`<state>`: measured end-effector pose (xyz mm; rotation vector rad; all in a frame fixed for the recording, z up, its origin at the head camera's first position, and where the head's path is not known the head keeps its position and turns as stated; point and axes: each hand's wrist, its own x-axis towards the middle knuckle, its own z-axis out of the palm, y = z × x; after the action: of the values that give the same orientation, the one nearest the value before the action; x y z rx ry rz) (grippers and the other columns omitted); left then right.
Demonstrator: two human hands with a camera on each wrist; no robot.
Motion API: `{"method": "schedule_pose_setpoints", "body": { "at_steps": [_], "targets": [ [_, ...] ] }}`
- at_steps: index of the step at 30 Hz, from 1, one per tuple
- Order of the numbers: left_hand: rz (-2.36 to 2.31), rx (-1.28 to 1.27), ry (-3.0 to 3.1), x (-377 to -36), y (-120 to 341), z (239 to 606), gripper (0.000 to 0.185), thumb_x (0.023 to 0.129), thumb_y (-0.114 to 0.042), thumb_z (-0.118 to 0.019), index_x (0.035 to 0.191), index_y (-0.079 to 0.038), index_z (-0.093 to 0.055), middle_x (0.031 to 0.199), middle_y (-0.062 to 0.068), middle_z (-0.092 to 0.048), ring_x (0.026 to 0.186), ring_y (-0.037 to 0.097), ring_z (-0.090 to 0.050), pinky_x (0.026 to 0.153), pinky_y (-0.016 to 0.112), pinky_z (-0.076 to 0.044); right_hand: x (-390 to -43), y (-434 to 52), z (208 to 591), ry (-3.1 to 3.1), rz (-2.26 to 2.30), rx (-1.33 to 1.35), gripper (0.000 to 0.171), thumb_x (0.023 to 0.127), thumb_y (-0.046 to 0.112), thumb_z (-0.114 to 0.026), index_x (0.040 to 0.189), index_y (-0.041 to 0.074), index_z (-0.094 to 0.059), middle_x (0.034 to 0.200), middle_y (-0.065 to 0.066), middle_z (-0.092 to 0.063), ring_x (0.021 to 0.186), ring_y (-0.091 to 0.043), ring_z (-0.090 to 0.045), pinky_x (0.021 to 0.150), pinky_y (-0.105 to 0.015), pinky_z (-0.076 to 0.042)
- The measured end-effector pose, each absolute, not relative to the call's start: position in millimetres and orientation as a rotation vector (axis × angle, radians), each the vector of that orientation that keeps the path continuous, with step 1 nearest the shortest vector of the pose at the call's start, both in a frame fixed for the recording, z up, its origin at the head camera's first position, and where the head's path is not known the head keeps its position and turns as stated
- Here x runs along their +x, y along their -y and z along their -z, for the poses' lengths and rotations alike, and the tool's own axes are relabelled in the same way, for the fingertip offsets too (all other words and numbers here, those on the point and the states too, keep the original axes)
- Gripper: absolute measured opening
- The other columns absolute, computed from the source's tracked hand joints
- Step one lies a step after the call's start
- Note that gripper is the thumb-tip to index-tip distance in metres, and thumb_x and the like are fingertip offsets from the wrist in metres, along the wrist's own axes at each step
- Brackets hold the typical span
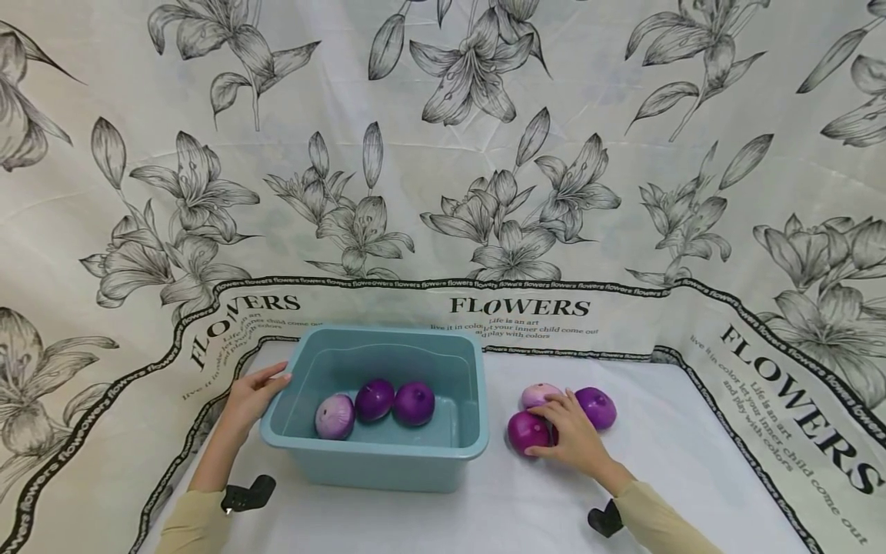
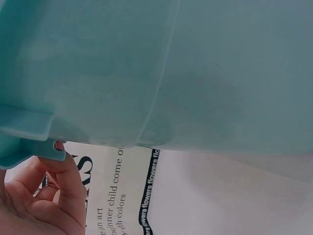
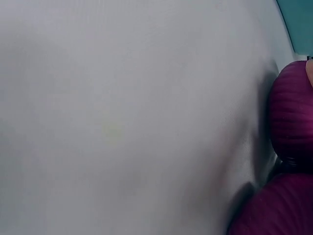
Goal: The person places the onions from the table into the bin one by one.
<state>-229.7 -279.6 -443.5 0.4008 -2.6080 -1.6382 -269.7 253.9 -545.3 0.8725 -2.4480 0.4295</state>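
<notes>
Right hand: we see our right hand (image 1: 571,432) lying over a cluster of three onions on the table, fingers curved over the dark onion (image 1: 526,431) at the near left; whether they actually clamp it we cannot tell from the head view, and the right wrist view shows no fingers at all.
Dark onion: on the white table (image 1: 623,500), just right of the tub, touching our fingertips.
Other loose onions: a pale onion (image 1: 538,395) sits behind the hand and a purple onion (image 1: 597,407) to its right, both close against the hand.
Right wrist view: it adds only a close look at two deep purple ribbed skins (image 3: 292,115) against the white cloth, with a sliver of teal at the top corner; the head view gives their layout, this one their texture.
Left hand: our left hand (image 1: 251,398) rests at the tub's left rim, fingers nearly straight, fingertips touching the edge.
Left wrist view: here the fingers (image 2: 66,178) reach up under the rim's lip (image 2: 27,129), which the head view hides; the hand looks relaxed, not clenched.
Tub: the teal tub (image 1: 388,462) stands on the table between our hands.
Tub contents: three onions lie in a row inside, one pale (image 1: 335,416) at the left and two dark (image 1: 374,399) beside it, touching; only the head view shows them.
Backdrop: a flower-printed cloth (image 1: 443,154) with "FLOWERS" lettering hangs behind and drapes round the table.
</notes>
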Motion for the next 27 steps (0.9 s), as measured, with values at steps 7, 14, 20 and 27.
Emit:
{"method": "schedule_pose_setpoints", "body": {
  "at_steps": [7,14,20,27],
  "targets": [
    [1.631,0.394,2.61,-229.5,280.0,443.9,0.057,0.097,-0.034,-0.055,0.142,-0.001,-0.045,0.128,0.027,-0.056,0.116,0.038,-0.055,0.091,0.045,-0.048,-265.0,-237.5,545.6,2.515,-0.552,0.909,0.068,0.058,0.036,-0.089,0.114,0.006,-0.067,0.115,-0.014,-0.063,0.111,-0.033,-0.056,0.095,-0.054,-0.044],
    [1.627,0.39,2.613,-229.2,279.1,442.8,0.056,0.097,-0.034,-0.056,0.141,-0.002,-0.045,0.125,0.026,-0.058,0.114,0.036,-0.056,0.088,0.042,-0.049,-264.1,-224.1,547.5,2.555,-0.665,0.927,0.071,0.059,0.027,-0.091,0.12,0.004,-0.063,0.121,-0.014,-0.058,0.113,-0.03,-0.053,0.092,-0.051,-0.048],
    [1.625,0.392,2.615,-229.0,279.9,441.8,0.055,0.097,-0.034,-0.056,0.141,-0.002,-0.046,0.122,0.024,-0.06,0.112,0.033,-0.058,0.085,0.037,-0.049,-267.7,-216.1,548.6,2.589,-0.689,0.866,0.078,0.054,0.024,-0.094,0.122,0.001,-0.062,0.12,-0.015,-0.057,0.113,-0.031,-0.053,0.091,-0.051,-0.049],
    [1.634,0.39,2.609,-230.1,281.1,442.2,0.056,0.096,-0.035,-0.057,0.141,-0.002,-0.047,0.121,0.023,-0.06,0.11,0.032,-0.059,0.084,0.036,-0.049,-270.7,-206.5,545.9,2.67,-0.75,0.898,0.078,0.057,0.026,-0.093,0.123,-0.001,-0.06,0.121,-0.017,-0.057,0.112,-0.035,-0.056,0.091,-0.055,-0.047]
  ]
}}
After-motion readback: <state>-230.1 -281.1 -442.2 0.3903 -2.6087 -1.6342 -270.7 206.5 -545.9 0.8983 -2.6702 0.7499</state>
